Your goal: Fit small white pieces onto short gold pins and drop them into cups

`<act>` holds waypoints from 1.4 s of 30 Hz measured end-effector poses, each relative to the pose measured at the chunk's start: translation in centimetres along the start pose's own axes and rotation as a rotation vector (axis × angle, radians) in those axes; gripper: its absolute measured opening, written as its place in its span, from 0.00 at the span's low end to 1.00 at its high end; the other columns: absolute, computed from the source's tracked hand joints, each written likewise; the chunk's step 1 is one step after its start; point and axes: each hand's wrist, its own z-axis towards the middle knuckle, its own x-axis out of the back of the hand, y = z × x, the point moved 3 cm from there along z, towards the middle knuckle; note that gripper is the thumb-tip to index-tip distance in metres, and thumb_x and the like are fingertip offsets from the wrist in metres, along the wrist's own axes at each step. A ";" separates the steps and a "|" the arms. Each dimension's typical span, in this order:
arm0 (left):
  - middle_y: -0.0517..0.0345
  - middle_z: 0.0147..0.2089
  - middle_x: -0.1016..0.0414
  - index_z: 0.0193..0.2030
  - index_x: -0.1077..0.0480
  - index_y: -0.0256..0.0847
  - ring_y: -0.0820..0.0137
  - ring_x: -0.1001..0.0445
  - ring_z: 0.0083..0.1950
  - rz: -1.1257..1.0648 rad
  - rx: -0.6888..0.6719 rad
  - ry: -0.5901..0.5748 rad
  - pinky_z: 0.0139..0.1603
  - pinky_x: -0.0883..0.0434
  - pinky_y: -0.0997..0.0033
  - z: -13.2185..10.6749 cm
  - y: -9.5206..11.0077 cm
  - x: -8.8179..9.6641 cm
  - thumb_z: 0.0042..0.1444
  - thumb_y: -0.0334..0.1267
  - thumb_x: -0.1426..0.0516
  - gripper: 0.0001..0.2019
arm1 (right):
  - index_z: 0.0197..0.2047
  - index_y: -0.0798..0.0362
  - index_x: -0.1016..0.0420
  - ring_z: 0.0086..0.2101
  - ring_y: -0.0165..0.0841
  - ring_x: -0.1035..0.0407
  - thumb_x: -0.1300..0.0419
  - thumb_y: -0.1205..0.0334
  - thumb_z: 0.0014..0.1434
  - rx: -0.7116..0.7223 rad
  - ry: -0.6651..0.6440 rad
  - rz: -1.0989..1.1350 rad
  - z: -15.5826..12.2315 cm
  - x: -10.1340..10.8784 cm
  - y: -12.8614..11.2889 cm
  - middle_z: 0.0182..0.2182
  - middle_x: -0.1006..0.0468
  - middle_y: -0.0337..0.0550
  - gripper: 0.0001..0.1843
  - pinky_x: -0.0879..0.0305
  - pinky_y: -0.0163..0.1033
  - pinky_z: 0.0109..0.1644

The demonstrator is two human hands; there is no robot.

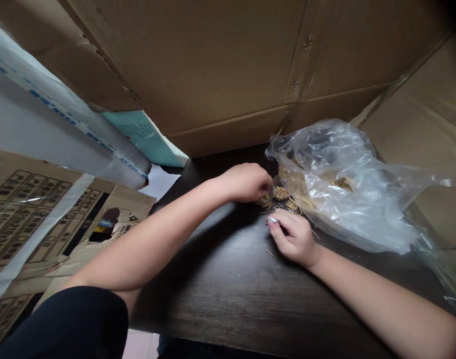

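My left hand (246,182) reaches across the dark wooden table (228,289), fingers curled at a small round container (265,197) that holds thin brass pins. A second small round container (281,191) with pins stands right beside it. My right hand (293,237) rests on the table just in front, fingers pinched together on something small I cannot make out. Loose brass pins (292,204) lie scattered between the hands and a crumpled clear plastic bag (347,184), which holds more pins.
Cardboard walls (220,70) close in the back and the right side. At the left lie printed cardboard boxes (37,214), a clear taped plastic sheet (63,129) and a teal paper (145,137). A stray pin (271,255) lies near my right hand.
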 end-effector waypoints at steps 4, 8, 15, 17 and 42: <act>0.60 0.30 0.23 0.40 0.22 0.41 0.74 0.30 0.29 -0.251 0.073 0.299 0.32 0.41 0.74 -3.6 0.2 -0.7 0.61 0.37 0.42 0.07 | 0.39 0.52 0.27 0.27 0.32 0.31 0.45 0.69 0.67 -0.021 0.091 -0.007 0.1 0.4 0.1 0.27 0.25 0.42 0.06 0.34 0.38 0.31; 0.64 0.26 0.29 0.39 0.24 0.37 0.78 0.36 0.26 -0.624 0.204 0.577 0.31 0.39 0.78 -7.2 1.9 -4.0 0.64 0.40 0.43 0.09 | 0.42 0.52 0.24 0.28 0.32 0.29 0.42 0.70 0.65 -0.035 0.126 -0.014 -0.1 0.6 0.3 0.30 0.22 0.43 0.06 0.33 0.38 0.32; 0.67 0.24 0.39 0.39 0.25 0.36 0.78 0.42 0.26 -1.197 0.309 0.560 0.29 0.41 0.76 -8.5 3.5 -10.5 0.62 0.47 0.40 0.14 | 0.47 0.52 0.22 0.29 0.31 0.28 0.39 0.73 0.63 -0.018 0.053 0.010 -0.2 0.3 0.4 0.31 0.21 0.44 0.12 0.31 0.38 0.32; 0.64 0.26 0.33 0.38 0.25 0.36 0.77 0.39 0.28 -1.300 0.302 0.532 0.31 0.39 0.76 -8.4 3.5 -11.0 0.61 0.49 0.39 0.15 | 0.48 0.52 0.21 0.28 0.31 0.29 0.38 0.74 0.62 0.000 0.028 0.018 -0.2 0.2 0.2 0.30 0.22 0.43 0.13 0.32 0.37 0.30; 0.60 0.35 0.32 0.56 0.33 0.37 0.77 0.37 0.28 -1.987 0.202 0.298 0.28 0.30 0.76 -7.8 3.9 -11.7 0.62 0.42 0.40 0.18 | 0.39 0.54 0.27 0.27 0.29 0.32 0.37 0.76 0.59 0.013 0.154 -0.176 -0.2 0.7 0.5 0.28 0.26 0.40 0.08 0.34 0.35 0.32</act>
